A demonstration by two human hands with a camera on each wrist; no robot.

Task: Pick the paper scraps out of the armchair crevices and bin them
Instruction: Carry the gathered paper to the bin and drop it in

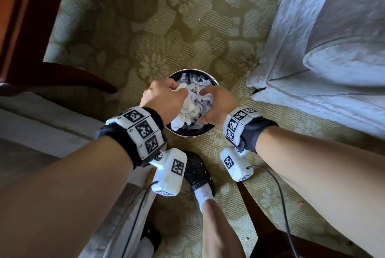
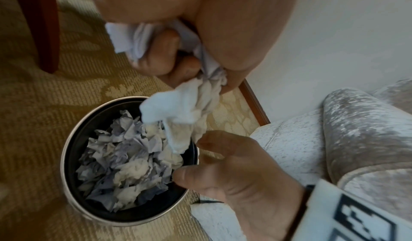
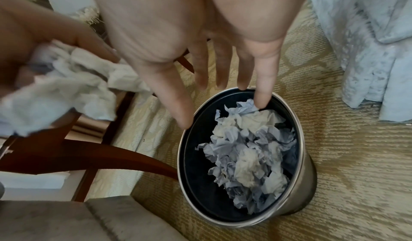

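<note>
Gripping a crumpled paper wad point(image 2: 185, 114), the left hand point(image 1: 164, 99) curls tight above the bin point(image 3: 305, 179). The right hand point(image 3: 200, 38) hangs beside it, fingers spread and straight, holding nothing. Scraps point(image 3: 247, 158) fill the bin, partly hidden by both hands. The armchair point(image 1: 325, 49) is cut off.

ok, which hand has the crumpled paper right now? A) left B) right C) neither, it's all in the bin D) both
A: the left hand has its grip curled round the crumpled paper above the bin, while the right hand hangs over it with straight fingers, holding nothing.
</note>
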